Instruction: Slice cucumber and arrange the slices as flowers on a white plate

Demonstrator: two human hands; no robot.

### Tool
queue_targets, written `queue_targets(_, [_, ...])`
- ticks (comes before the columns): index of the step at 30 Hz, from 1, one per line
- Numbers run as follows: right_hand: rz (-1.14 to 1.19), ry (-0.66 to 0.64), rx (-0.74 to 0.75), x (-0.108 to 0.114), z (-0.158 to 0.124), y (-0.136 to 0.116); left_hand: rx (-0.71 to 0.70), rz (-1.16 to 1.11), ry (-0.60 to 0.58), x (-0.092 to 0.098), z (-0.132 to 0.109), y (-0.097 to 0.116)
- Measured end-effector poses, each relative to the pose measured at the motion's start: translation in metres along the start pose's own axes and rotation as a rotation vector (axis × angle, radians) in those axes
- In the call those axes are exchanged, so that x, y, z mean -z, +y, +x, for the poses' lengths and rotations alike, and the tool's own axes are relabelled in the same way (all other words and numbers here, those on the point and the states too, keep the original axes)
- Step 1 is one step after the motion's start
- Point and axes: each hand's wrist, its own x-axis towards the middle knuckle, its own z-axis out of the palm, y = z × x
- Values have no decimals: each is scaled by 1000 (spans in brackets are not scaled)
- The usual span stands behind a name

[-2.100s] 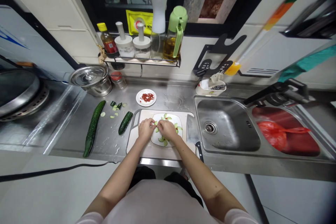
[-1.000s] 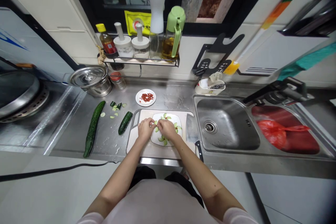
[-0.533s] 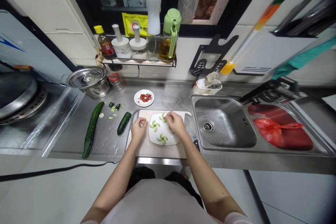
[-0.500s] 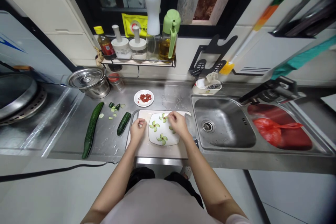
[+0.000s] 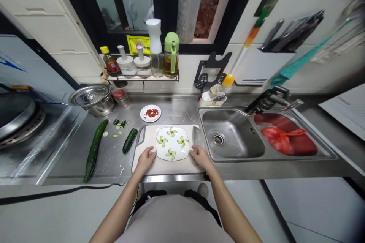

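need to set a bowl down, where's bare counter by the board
Bare steel: in front, between the whole cucumber and the half cucumber, and behind the cutting board between the dish of red bits and the sink. Crowded: scraps behind the half cucumber; plate, left hand and right hand fill the board.

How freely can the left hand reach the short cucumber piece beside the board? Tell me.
Probably yes: the left hand rests empty on the cutting board, and only bare counter lies between it and the short cucumber piece.

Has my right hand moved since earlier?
Yes, the right hand drew back from the far edge of the white plate onto the cutting board.
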Motion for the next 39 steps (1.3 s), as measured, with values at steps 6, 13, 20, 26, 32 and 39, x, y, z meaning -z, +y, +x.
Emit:
queue_targets(6, [45, -103, -146, -20, 0, -14, 34, 26, -86, -15, 11, 5])
queue_targets(13, [-33, -44, -111, -22, 2, -20, 37, -71, -80, -20, 12, 9])
queue_targets(20, [161, -12, -61, -13, -2, -19, 59, -340, -108, -11, -6, 31])
queue_targets(26, [491, -61, 32, 12, -28, -36, 7, -439, -150, 13, -35, 68])
queue_targets(32, [615, -93, 6, 30, -56, -55, 40, -484, -156, 28, -59, 88])
queue_targets(39, [577, -77, -36, 25, -57, -54, 152, -480, -209, 27, -66, 90])
